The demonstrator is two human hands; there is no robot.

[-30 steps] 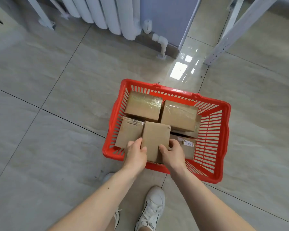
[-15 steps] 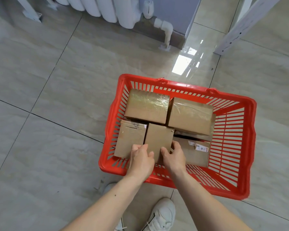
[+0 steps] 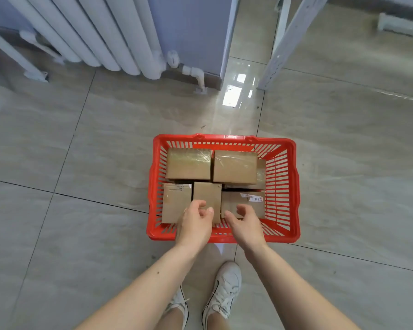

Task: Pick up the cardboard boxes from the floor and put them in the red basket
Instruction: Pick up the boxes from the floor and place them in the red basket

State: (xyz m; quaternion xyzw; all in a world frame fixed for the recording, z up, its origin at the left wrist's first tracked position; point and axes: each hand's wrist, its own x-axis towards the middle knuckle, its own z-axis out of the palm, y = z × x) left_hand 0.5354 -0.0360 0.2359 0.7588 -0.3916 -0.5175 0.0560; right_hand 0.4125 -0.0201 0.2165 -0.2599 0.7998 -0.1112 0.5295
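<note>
ok so i'm looking down at the red basket (image 3: 293, 186) on the tiled floor (image 3: 81, 163), cardboard boxes packed inside. the narrow middle box (image 3: 206, 194) sits in the front row between two others. my left hand (image 3: 196, 223) and right hand (image 3: 244, 221) hover over the near rim, fingers loosely curled, empty, a little apart. i'd say this is the release step. no boxes visible on the floor here, so next i'd look around for stragglers.
</note>
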